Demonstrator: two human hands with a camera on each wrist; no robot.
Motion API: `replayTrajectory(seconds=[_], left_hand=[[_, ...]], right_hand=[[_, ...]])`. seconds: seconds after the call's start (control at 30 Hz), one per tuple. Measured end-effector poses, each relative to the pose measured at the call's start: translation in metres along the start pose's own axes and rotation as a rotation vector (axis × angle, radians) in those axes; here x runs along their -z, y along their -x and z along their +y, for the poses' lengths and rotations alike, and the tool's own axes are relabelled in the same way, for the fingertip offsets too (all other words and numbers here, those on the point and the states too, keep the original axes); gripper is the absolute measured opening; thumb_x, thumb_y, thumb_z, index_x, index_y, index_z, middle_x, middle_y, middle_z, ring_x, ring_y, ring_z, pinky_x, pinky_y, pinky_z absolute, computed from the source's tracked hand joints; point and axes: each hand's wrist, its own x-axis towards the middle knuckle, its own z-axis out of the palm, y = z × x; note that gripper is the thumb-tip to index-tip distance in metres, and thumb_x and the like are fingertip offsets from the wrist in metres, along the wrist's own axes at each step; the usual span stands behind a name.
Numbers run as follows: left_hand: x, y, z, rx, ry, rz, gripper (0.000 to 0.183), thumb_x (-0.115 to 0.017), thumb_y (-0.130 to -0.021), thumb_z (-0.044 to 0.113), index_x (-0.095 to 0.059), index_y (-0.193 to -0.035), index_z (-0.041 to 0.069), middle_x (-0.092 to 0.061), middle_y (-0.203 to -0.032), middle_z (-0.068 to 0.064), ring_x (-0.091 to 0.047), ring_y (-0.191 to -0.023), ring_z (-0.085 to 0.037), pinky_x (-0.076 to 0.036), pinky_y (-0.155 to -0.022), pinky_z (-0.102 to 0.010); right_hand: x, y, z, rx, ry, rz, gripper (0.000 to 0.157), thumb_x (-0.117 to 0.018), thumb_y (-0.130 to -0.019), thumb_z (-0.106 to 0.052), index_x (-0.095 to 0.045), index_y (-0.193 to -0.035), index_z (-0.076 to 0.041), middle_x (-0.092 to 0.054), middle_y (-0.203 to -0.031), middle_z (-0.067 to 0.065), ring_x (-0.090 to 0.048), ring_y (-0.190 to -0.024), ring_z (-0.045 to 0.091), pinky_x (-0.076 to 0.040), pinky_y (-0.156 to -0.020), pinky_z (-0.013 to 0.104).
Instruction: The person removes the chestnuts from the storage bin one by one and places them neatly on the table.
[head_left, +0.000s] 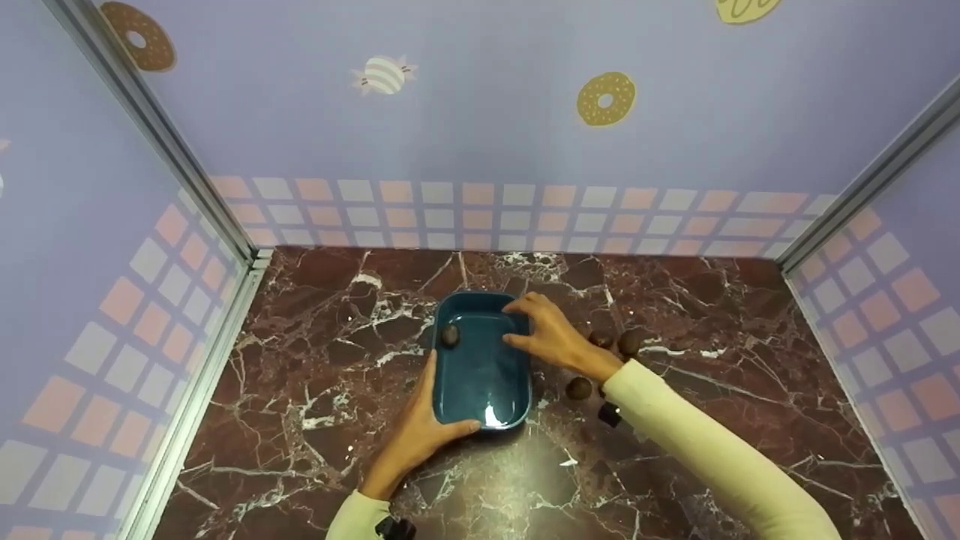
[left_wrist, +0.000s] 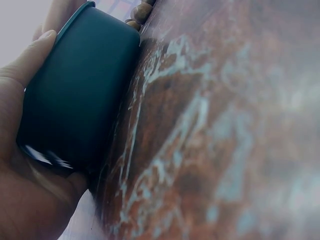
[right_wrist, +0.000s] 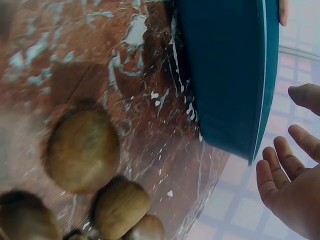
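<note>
A deep teal baking dish with rounded corners stands on the marble-patterned surface. Inside it, near the far left, lies one small round brown nut-like thing. My left hand grips the dish's near left corner, thumb at the near rim and fingers along the left wall. Over the right rim is my right hand, fingers apart and holding nothing; the right wrist view shows its fingers loosely bent. More brown nut-like things lie under and beside the right forearm, some partly hidden by it.
Patterned panels enclose the surface at the back, left and right. Metal strips run along the left edge and up the corners. A dark wrist camera hangs below the right sleeve, close to the loose brown things.
</note>
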Motion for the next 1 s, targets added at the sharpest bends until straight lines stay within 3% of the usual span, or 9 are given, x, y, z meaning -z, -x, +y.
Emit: replayTrajectory(seconds=[0.1, 0.3, 0.4, 0.43, 0.63, 0.87, 1.0], left_hand=[[0.0, 0.0, 0.0, -0.013, 0.001, 0.003, 0.144, -0.102, -0.077, 0.042, -0.004, -0.179, 0.014, -0.007, -0.184, -0.021, -0.014, -0.167, -0.046, -0.016, -0.132, -0.068], [0.0, -0.001, 0.0, -0.047, 0.016, 0.01, 0.143, -0.102, -0.078, 0.04, -0.005, -0.178, 0.01, -0.01, -0.183, -0.023, -0.016, -0.166, -0.046, -0.018, -0.131, -0.066], [0.0, -0.002, -0.001, -0.051, 0.005, 0.01, 0.144, -0.102, -0.077, 0.041, -0.005, -0.178, 0.01, -0.01, -0.183, -0.022, -0.018, -0.166, -0.044, -0.02, -0.131, -0.064], [-0.001, -0.002, -0.001, -0.047, 0.003, 0.01, 0.143, -0.102, -0.077, 0.041, -0.005, -0.178, 0.01, -0.011, -0.183, -0.022, -0.019, -0.166, -0.044, -0.02, -0.132, -0.064], [0.0, -0.001, -0.001, -0.037, -0.009, 0.01, 0.143, -0.102, -0.077, 0.039, -0.005, -0.179, 0.012, -0.011, -0.183, -0.02, -0.019, -0.166, -0.043, -0.022, -0.131, -0.064], [-0.001, 0.0, -0.001, -0.04, -0.044, 0.017, 0.144, -0.102, -0.076, 0.045, -0.006, -0.179, 0.012, -0.012, -0.183, -0.022, -0.022, -0.165, -0.043, -0.023, -0.131, -0.062], [0.0, 0.0, -0.001, -0.03, -0.057, 0.019, 0.143, -0.102, -0.076, 0.042, -0.006, -0.179, 0.012, -0.013, -0.182, -0.022, -0.022, -0.165, -0.042, -0.022, -0.132, -0.06]], right_hand=[[-0.007, -0.007, -0.001, 0.008, -0.015, -0.008, 0.046, -0.087, -0.095, -0.016, -0.073, -0.134, 0.002, -0.068, -0.127, 0.019, -0.062, -0.121, 0.037, -0.053, -0.108, 0.055], [-0.029, -0.019, 0.009, 0.056, -0.051, -0.012, 0.046, -0.085, -0.097, -0.025, -0.072, -0.135, -0.003, -0.068, -0.13, 0.013, -0.063, -0.123, 0.034, -0.053, -0.109, 0.054], [-0.036, -0.024, 0.004, 0.039, -0.036, -0.036, 0.047, -0.085, -0.097, -0.023, -0.071, -0.136, -0.001, -0.068, -0.131, 0.015, -0.064, -0.124, 0.036, -0.053, -0.111, 0.053], [-0.032, -0.024, -0.01, 0.015, -0.02, -0.05, 0.046, -0.086, -0.096, -0.018, -0.071, -0.135, 0.002, -0.068, -0.131, 0.018, -0.064, -0.124, 0.039, -0.052, -0.11, 0.056], [-0.046, -0.035, -0.018, -0.011, 0.014, -0.09, 0.05, -0.087, -0.096, -0.015, -0.068, -0.138, 0.005, -0.068, -0.134, 0.021, -0.064, -0.125, 0.039, -0.053, -0.109, 0.055], [-0.087, -0.05, 0.018, 0.078, -0.015, -0.024, 0.052, -0.09, -0.09, -0.022, -0.071, -0.133, 0.002, -0.072, -0.129, 0.017, -0.066, -0.122, 0.038, -0.051, -0.112, 0.053], [-0.104, -0.058, 0.03, 0.094, -0.005, -0.027, 0.051, -0.09, -0.089, -0.024, -0.072, -0.132, -0.002, -0.072, -0.127, 0.013, -0.067, -0.118, 0.033, -0.054, -0.109, 0.05]])
